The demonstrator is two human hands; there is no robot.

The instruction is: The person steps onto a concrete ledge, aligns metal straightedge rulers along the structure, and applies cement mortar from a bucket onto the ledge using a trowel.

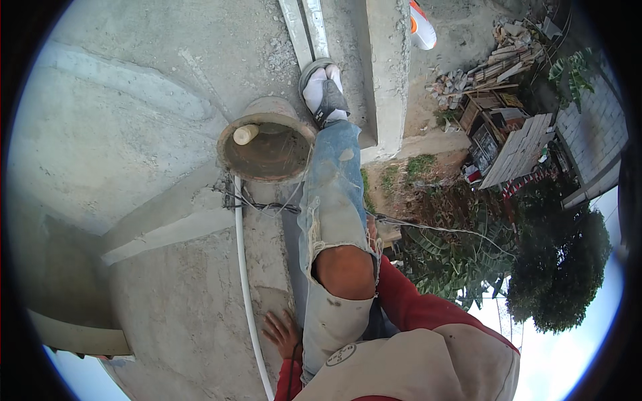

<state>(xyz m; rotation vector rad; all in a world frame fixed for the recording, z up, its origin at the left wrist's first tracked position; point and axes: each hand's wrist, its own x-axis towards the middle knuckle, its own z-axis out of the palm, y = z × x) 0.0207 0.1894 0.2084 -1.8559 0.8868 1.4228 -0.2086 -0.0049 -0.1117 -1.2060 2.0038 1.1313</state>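
- Concrete ledge runs left of the person's leg.
- Bucket sits beside that leg, seemingly for easy reach.
- Left hand presses flat on the ledge, fingers apart, clasping nothing, probably for balance.
- Right hand mostly hides behind the knee; its grip cannot be told.

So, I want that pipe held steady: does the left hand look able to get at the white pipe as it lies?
Probably yes: the left hand is spread on the concrete close beside the white pipe, with nothing visible between them.
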